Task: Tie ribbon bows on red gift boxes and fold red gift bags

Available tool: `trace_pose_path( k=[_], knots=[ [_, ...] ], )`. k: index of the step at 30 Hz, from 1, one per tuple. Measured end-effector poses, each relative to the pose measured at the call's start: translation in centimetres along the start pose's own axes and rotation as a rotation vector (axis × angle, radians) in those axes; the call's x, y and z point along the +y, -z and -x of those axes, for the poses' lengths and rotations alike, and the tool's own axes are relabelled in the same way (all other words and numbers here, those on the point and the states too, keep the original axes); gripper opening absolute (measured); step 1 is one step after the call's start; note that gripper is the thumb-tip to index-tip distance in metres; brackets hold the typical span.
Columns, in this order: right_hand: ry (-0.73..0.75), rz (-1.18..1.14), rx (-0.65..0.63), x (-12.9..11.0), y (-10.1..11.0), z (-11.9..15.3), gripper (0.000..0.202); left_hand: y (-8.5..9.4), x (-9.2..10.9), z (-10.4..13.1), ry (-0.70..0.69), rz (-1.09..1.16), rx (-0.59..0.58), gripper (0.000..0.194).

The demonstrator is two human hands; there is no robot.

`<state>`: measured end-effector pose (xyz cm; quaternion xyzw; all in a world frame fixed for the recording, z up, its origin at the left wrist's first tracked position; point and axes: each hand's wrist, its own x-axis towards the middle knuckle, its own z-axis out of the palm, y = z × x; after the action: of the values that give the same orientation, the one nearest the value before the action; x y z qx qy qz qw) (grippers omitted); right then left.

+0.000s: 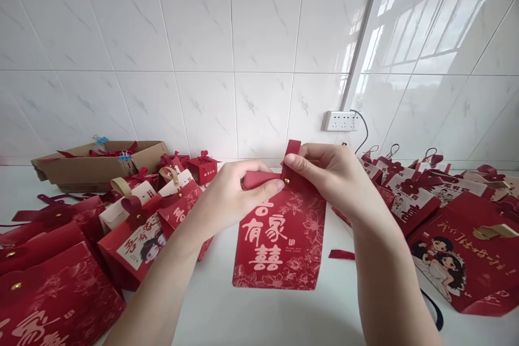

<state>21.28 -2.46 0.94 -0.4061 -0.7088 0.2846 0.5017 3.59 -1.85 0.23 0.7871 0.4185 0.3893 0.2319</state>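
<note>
A red box [279, 243] with pale printed characters and flower outlines is held upright at the centre, above the white table. My left hand [239, 189] pinches its upper left edge, thumb in front beside a small gold stud. My right hand [324, 173] grips the upper right part, its thumb against a red strap [293, 147] that sticks up above the box. The stud sits between the two thumbs. The fingers behind the box are partly hidden.
Red and white gift boxes [140, 238] crowd the left, with a cardboard tray [101, 165] behind them. More boxes [462, 254] stand at the right. A red ribbon piece [341, 254] lies beside my right forearm. A power strip [343, 121] is on the tiled wall.
</note>
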Motion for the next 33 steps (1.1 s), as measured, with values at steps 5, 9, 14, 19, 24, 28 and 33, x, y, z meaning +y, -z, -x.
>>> trace_pose_path(
  k=[5,9,14,19,24,28,33],
  knots=[
    [0.023,0.013,-0.029,0.2,-0.2,-0.1,0.038,0.0,0.0,0.0,0.051,0.039,-0.020,0.026],
    [0.064,0.035,-0.001,0.3,-0.6,-0.2,0.038,0.0,-0.2,-0.1,0.072,0.098,-0.038,0.023],
    [0.082,0.072,0.036,0.5,-0.9,-0.3,0.036,0.2,-0.3,-0.1,0.118,0.110,-0.039,0.022],
    [0.103,0.124,0.076,0.3,-1.0,-0.3,0.035,0.2,-0.6,-0.2,0.081,0.143,-0.036,0.021],
    [0.110,0.134,0.126,0.4,-1.3,-0.4,0.034,0.0,-0.9,-0.3,0.065,0.160,-0.050,0.019],
    [0.102,0.112,0.148,0.5,-1.7,-0.4,0.035,0.0,-0.8,-0.2,0.088,0.117,-0.057,0.022],
    [0.085,0.114,0.046,0.8,-0.9,-0.5,0.024,0.0,-1.3,-0.4,0.059,0.153,0.022,0.021]
  ],
)
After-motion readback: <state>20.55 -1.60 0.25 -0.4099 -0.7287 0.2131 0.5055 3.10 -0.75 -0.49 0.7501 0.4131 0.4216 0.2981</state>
